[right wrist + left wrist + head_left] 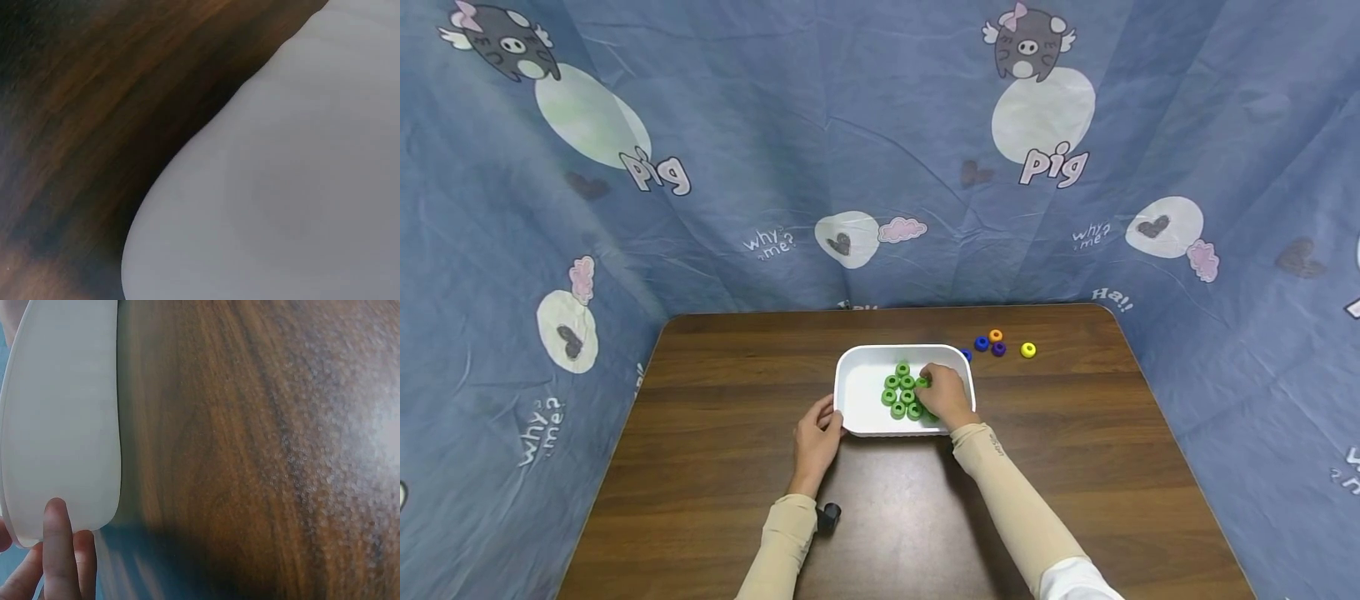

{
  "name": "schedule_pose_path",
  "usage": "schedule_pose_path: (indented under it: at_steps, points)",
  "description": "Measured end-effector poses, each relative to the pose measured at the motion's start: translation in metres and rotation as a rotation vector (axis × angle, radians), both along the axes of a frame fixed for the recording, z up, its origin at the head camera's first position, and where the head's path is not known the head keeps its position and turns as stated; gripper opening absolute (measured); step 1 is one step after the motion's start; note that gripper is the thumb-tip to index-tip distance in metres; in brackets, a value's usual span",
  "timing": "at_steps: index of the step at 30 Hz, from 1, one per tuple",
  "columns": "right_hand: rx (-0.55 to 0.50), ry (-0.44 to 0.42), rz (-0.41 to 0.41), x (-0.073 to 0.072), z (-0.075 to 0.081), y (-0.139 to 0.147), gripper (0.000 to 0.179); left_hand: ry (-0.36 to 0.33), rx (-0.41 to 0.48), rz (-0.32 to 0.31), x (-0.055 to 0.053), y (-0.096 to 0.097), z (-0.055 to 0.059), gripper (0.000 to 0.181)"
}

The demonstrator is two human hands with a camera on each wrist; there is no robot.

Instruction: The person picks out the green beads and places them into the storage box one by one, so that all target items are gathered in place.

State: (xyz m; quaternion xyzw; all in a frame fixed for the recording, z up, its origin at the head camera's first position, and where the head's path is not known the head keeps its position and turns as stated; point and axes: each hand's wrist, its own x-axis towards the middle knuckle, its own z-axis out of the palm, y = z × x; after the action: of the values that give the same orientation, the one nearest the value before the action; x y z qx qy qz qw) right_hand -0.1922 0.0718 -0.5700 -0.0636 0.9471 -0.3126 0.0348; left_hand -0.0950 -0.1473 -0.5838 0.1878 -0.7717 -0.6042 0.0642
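A white tray (865, 392) stands on the table with several green ring-shaped beads (907, 397) lying loose in it. My left hand (817, 437) holds the tray's near left corner. In the left wrist view a digit (59, 550) lies against the tray's outer wall (62, 425), with other fingers around the corner. Reaching in over the tray's near right side, my right hand (946, 395) has its thumb and finger around a green bead (922, 382). Its palm hides part of the tray and some beads. The right wrist view shows only the tray's outside (281, 175) and wood.
Beyond the tray's right far corner lie blue beads (981, 342), an orange bead (996, 335), a purple bead (998, 349) and a yellow bead (1028, 350). The brown wooden table (722, 400) meets a blue printed curtain (760, 167) at the back and sides.
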Motion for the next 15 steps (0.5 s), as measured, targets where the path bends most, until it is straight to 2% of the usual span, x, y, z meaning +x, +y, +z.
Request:
schedule_pose_path:
  at_steps: [8,15]
  points:
    - [-0.021,0.001,-0.006,0.0,-0.0022,-0.002,0.027,0.001,0.001,0.007,-0.0013,-0.0009,-0.001,0.039]
    - [-0.071,0.035,-0.021,0.0036,0.0025,0.0039,0.023,-0.005,0.022,-0.016,-0.0007,-0.0089,-0.0023,0.04]
